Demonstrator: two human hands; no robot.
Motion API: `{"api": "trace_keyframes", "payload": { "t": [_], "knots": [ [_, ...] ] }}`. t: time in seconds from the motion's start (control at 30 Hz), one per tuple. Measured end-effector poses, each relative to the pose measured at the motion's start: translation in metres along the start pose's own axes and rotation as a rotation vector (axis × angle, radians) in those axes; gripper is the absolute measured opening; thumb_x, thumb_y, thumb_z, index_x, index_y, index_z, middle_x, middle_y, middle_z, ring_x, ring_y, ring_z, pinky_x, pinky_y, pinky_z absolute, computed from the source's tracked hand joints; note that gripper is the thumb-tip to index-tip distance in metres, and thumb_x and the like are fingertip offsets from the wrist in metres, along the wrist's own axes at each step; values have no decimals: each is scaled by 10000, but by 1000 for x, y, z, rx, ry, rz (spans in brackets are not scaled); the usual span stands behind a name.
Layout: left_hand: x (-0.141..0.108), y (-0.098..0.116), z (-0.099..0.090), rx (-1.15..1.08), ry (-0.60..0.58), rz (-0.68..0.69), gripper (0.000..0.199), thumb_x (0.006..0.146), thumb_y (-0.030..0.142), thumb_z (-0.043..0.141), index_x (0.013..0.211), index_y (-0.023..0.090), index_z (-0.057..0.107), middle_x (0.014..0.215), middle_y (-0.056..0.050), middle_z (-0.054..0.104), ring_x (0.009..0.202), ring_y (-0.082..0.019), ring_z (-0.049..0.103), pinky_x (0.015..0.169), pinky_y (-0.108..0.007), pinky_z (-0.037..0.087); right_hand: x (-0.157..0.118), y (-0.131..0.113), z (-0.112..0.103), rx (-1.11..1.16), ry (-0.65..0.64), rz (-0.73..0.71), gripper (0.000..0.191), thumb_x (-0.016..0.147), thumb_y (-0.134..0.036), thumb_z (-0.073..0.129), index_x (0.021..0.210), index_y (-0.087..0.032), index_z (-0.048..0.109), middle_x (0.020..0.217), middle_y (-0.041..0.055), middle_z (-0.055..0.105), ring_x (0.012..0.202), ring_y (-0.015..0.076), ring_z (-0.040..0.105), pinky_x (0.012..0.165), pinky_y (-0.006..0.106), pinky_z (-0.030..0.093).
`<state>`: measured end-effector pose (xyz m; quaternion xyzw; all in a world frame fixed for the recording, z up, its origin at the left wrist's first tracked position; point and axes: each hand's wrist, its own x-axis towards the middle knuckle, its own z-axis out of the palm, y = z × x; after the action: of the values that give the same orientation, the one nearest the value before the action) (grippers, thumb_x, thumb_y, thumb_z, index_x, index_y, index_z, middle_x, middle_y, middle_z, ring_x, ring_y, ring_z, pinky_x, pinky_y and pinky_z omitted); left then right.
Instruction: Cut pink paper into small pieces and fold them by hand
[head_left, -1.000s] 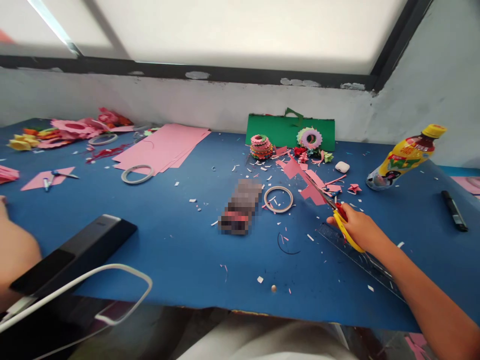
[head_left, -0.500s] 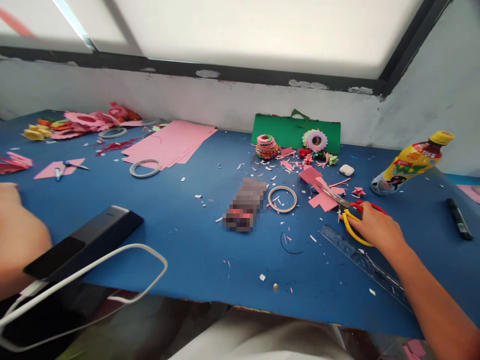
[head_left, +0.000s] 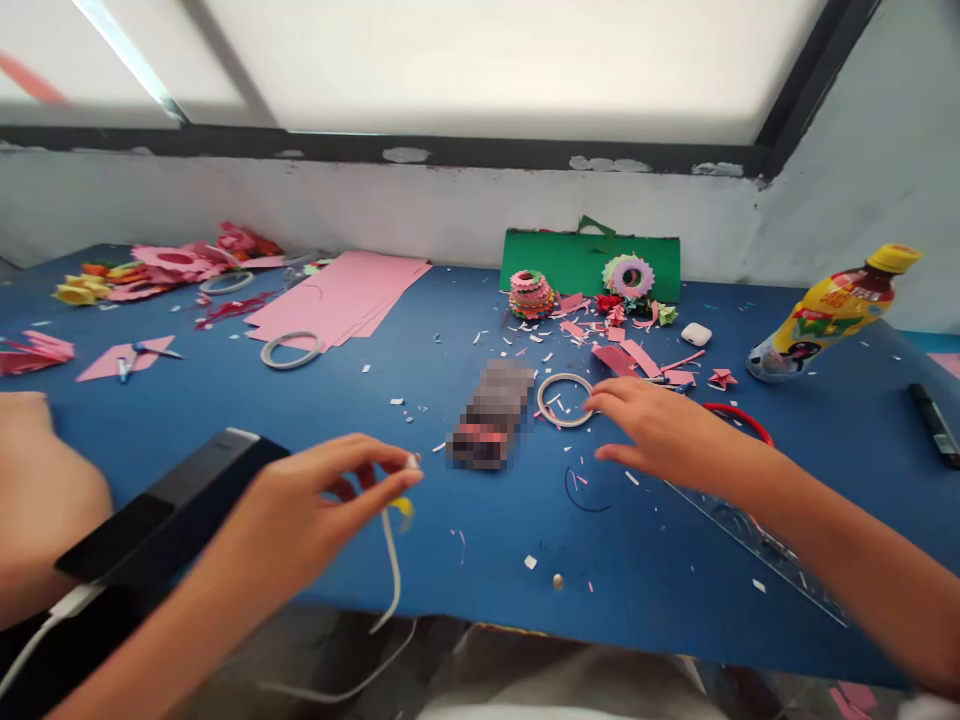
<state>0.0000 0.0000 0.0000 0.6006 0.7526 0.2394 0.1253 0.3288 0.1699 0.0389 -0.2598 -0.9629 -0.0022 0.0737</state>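
My left hand (head_left: 322, 505) is over the front of the table, thumb and fingertips pinched on a small white piece (head_left: 412, 462). Just below its fingers shows a small yellow thing (head_left: 403, 512), too little of it visible to name. My right hand (head_left: 652, 425) holds nothing, fingers apart and stretched toward a roll of tape (head_left: 542, 400). Behind its wrist, the red handle of the scissors (head_left: 750, 422) shows; the rest is mostly hidden. Cut pink paper (head_left: 641, 358) lies beyond that hand. A clear ruler (head_left: 739, 525) is partly under my right forearm.
A pixelated phone-like object (head_left: 491, 415) lies mid-table. At left are a dark device (head_left: 202, 480) with a white cable (head_left: 392, 560) and another person's arm (head_left: 45, 500). Pink sheets (head_left: 352, 290), paper rings (head_left: 628, 277), a white case (head_left: 696, 334) and a drink bottle (head_left: 821, 320) stand farther back.
My right hand has let go of the scissors and moved left toward the tape roll. My left hand has come into view with a small white piece pinched in it.
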Motion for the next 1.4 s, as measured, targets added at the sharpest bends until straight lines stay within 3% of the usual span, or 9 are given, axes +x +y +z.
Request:
{"api": "trace_keyframes", "payload": {
  "t": [0.07, 0.13, 0.2, 0.33, 0.53, 0.7, 0.9, 1.27, 1.4],
  "knots": [
    [29, 25, 13, 48, -122, -13, 316, 759, 526, 573, 824, 236, 682, 781, 23, 681, 619, -132, 568, 590, -239, 433, 41, -12, 3, 60, -60, -216, 465, 744, -288, 682, 1163, -161, 525, 1248, 96, 554, 1119, 228, 512, 882, 339, 445],
    [41, 36, 29, 79, -172, -37, 341, 772, 535, 528, 771, 231, 682, 725, 16, 683, 601, -140, 572, 584, -243, 411, 79, -19, 16, 58, -102, -365, 559, 679, -237, 736, 1185, -152, 517, 1264, 99, 550, 1157, 241, 480, 900, 351, 417],
    [43, 36, 44, 94, -198, -64, 330, 761, 517, 529, 722, 223, 675, 689, 11, 680, 625, -158, 592, 580, -243, 397, 111, -24, 33, 55, -115, -502, 592, 651, -200, 743, 1196, -183, 512, 1286, 81, 540, 1178, 248, 454, 890, 364, 395],
    [42, 28, 63, 58, -166, -116, 290, 736, 475, 550, 675, 209, 647, 627, 16, 656, 590, -157, 586, 552, -234, 387, 146, -27, 59, 48, -225, -562, 516, 636, -211, 736, 1123, -194, 565, 1231, 70, 580, 1129, 261, 475, 831, 358, 376],
    [44, 29, 72, 20, -65, -116, 229, 718, 415, 581, 656, 198, 620, 622, 18, 643, 554, -136, 562, 537, -226, 380, 157, -29, 54, 51, -333, -562, 625, 635, -305, 734, 1212, -201, 517, 1270, 85, 526, 1093, 279, 454, 828, 366, 333],
    [41, 31, 71, 0, -73, -158, 241, 728, 416, 566, 670, 188, 620, 633, 8, 650, 582, -146, 575, 560, -233, 386, 161, -38, 45, -16, -405, -527, 576, 606, -278, 754, 1145, -214, 562, 1218, 76, 531, 1055, 296, 421, 799, 372, 317],
    [43, 33, 69, -1, -76, -176, 236, 725, 409, 566, 674, 184, 620, 650, -3, 655, 599, -152, 579, 570, -242, 386, 165, -38, 42, 13, -456, -510, 659, 551, -252, 776, 1166, -211, 542, 1211, 65, 520, 1038, 275, 407, 764, 340, 307],
    [44, 26, 72, -10, -63, -145, 238, 731, 414, 567, 695, 191, 644, 668, -4, 664, 604, -148, 587, 577, -239, 399, 171, -36, 49, 18, -440, -561, 576, 586, -316, 747, 1120, -208, 562, 1157, 62, 538, 1032, 279, 406, 786, 368, 321],
    [45, 25, 71, 36, -35, -69, 230, 748, 402, 555, 692, 196, 640, 672, 0, 653, 621, -146, 582, 598, -238, 398, 176, -37, 50, -14, -435, -576, 578, 589, -332, 746, 1125, -218, 562, 1149, 56, 547, 1045, 281, 408, 808, 391, 332]
  ]
}}
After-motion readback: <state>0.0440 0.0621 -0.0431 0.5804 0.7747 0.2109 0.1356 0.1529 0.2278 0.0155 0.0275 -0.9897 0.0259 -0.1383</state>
